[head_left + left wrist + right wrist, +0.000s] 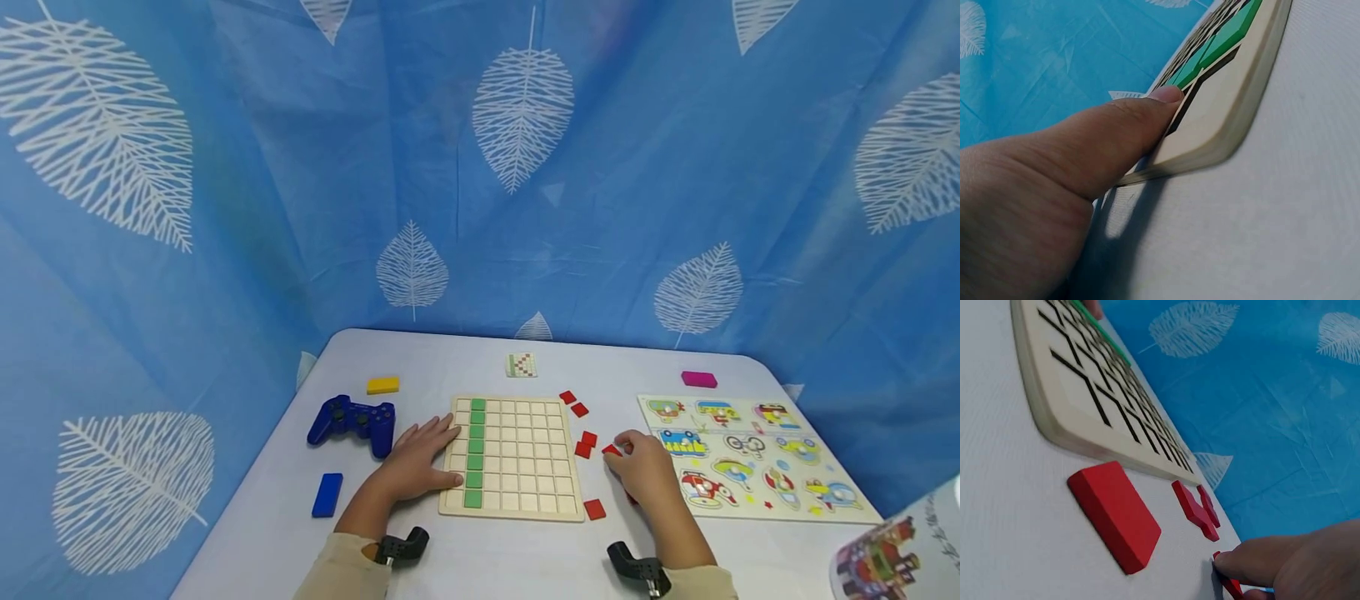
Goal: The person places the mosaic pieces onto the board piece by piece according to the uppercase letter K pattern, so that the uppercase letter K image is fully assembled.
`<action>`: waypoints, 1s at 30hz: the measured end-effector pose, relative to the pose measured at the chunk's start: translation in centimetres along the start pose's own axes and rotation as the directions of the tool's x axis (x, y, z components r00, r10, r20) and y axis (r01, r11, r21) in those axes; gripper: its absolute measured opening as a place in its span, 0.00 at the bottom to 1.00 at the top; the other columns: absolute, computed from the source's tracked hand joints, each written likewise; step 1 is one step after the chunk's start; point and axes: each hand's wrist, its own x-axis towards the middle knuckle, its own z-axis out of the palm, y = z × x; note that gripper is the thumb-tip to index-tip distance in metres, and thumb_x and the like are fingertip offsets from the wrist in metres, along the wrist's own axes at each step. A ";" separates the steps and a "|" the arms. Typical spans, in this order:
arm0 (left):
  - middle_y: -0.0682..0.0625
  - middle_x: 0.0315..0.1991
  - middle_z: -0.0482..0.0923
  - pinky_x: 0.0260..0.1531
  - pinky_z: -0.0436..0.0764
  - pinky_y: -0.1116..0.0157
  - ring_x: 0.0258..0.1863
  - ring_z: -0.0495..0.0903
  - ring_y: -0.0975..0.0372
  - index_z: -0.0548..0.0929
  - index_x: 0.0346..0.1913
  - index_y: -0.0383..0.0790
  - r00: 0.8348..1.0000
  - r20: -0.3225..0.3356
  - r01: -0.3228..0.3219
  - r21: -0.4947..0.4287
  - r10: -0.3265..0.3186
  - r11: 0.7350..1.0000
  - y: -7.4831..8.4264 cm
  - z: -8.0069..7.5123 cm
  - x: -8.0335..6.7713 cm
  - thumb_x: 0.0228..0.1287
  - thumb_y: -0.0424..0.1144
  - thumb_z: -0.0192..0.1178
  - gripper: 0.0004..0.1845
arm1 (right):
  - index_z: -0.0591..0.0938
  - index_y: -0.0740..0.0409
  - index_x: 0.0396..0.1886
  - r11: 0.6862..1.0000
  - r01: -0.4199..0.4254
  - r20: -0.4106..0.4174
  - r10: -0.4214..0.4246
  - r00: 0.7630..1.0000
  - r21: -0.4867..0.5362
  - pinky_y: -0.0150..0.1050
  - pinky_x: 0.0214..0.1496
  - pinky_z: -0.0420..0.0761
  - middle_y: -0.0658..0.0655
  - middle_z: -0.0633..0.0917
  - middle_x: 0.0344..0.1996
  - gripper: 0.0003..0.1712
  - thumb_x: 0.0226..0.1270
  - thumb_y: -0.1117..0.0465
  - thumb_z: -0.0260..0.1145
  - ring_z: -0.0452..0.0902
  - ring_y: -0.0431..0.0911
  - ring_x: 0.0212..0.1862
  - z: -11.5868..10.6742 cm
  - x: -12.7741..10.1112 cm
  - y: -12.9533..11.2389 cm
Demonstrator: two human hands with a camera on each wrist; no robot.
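Observation:
A wooden grid board [525,454] lies in the middle of the white table, with a column of green tiles [475,450] near its left side. My left hand [418,465] rests flat against the board's left edge. In the left wrist view the thumb [1141,112] presses on the board's rim [1235,119] beside the green tiles [1225,37]. Right of the board, my right hand [647,468] pinches a red tile [611,450] lying on the table; the right wrist view shows a fingertip [1254,559] on that red tile [1227,582]. Other red tiles [585,444] lie loose beside the board.
A blue game controller [351,421], a yellow block [383,385] and a blue block [327,494] lie at the left. A vehicle peg puzzle [750,454] and a magenta block [699,379] lie at the right, a pattern card [521,365] at the back. A blue leaf-print curtain surrounds the table.

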 end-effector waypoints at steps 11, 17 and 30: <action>0.54 0.85 0.52 0.83 0.43 0.43 0.86 0.47 0.53 0.66 0.81 0.53 1.000 0.005 -0.002 0.003 0.002 1.000 0.0 0.0 0.0 0.59 0.66 0.72 0.50 | 0.83 0.63 0.53 0.999 0.004 0.019 -0.005 1.000 0.043 0.42 0.32 0.85 0.63 0.83 0.44 0.19 0.66 0.61 0.74 0.79 0.52 0.39 0.3 -0.1 -0.4; 0.55 0.85 0.52 0.83 0.43 0.42 0.86 0.47 0.52 0.66 0.81 0.53 1.000 0.003 0.001 -0.011 0.000 1.000 0.1 0.2 -0.1 0.59 0.66 0.72 0.50 | 0.86 0.56 0.54 0.975 0.206 0.004 -0.207 0.978 0.084 0.52 0.57 0.83 0.58 0.84 0.50 0.17 0.66 0.61 0.73 0.78 0.52 0.51 3.0 -1.2 -5.0; 0.53 0.85 0.52 0.83 0.44 0.42 0.85 0.48 0.51 0.66 0.81 0.51 1.000 0.005 -0.017 0.002 0.017 1.000 0.1 -0.2 -0.1 0.59 0.67 0.71 0.50 | 0.87 0.53 0.47 0.916 0.361 0.163 -0.389 0.907 0.177 0.49 0.55 0.83 0.50 0.86 0.43 0.11 0.65 0.61 0.76 0.79 0.46 0.46 9.2 -1.7 -12.3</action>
